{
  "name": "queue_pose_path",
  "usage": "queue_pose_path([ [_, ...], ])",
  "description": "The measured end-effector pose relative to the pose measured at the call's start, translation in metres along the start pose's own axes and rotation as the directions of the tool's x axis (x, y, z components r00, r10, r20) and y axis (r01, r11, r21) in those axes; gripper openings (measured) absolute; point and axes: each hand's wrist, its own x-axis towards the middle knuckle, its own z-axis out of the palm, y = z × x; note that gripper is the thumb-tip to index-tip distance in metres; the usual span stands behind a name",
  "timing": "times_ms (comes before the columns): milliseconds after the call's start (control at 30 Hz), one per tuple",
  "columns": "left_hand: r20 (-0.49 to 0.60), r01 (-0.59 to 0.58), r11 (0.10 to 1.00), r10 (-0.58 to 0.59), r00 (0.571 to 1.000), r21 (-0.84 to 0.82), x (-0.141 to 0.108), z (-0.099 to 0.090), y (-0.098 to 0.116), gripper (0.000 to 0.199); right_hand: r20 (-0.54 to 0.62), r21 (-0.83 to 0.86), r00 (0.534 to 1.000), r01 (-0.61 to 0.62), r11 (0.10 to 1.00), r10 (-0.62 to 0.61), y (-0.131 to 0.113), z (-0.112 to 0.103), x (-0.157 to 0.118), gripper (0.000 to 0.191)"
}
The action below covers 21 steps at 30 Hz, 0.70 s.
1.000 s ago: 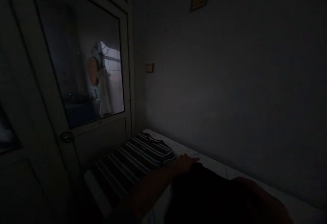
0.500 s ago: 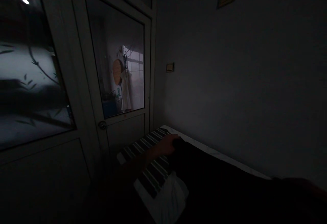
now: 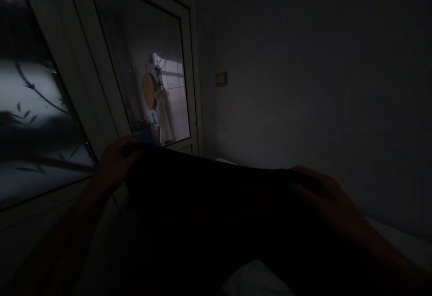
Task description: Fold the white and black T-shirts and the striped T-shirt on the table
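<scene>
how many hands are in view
2. The left hand holds the upper left end of a dark garment, raised in front of the glazed door; the right hand holds its right end, above a white bedsheet.

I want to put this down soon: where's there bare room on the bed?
A strip of white sheet shows between the wall and your right hand, the likeliest spot. In front it's crowded: the dark garment, also held by your left hand, hides what's below, except a pale fabric corner.
</scene>
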Motion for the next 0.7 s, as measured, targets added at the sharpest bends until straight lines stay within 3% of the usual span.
queue_pose_path([
  [167,-0.148,0.062,0.998,-0.060,0.987,0.006,0.028,-0.021,-0.012,0.014,0.140,0.144,0.984,-0.131,0.981,0.111,0.008,0.056,0.025,0.046],
  [267,-0.305,0.092,0.995,-0.076,0.949,0.039,0.045,-0.026,-0.017,0.014,0.127,0.144,0.976,-0.196,0.970,0.178,0.015,0.078,0.029,0.058],
  [333,-0.358,0.096,0.993,-0.067,0.931,0.065,0.060,-0.019,-0.021,0.015,0.107,0.133,0.978,-0.192,0.972,0.179,0.017,0.090,0.035,0.060],
  [400,-0.365,0.074,0.992,-0.031,0.931,0.105,0.082,0.001,-0.027,0.016,0.114,0.142,0.983,-0.163,0.976,0.147,0.022,0.102,0.049,0.058],
  [467,-0.339,0.031,0.988,0.022,0.941,0.150,0.112,0.036,-0.038,0.018,0.142,0.158,0.984,-0.129,0.979,0.106,0.035,0.116,0.073,0.052],
  [533,-0.243,-0.027,0.982,0.073,0.967,0.187,0.147,0.088,-0.055,0.022,0.155,0.152,0.984,-0.108,0.983,0.084,0.061,0.132,0.106,0.048],
  [600,-0.085,-0.085,0.973,0.105,0.991,0.215,0.183,0.153,-0.076,0.028,0.127,0.102,0.989,-0.093,0.990,0.080,0.100,0.150,0.143,0.045],
  [700,0.176,-0.121,0.952,0.073,0.982,0.283,0.219,0.264,-0.104,0.034,0.060,-0.058,0.991,-0.112,0.992,0.116,0.176,0.177,0.194,0.041],
])
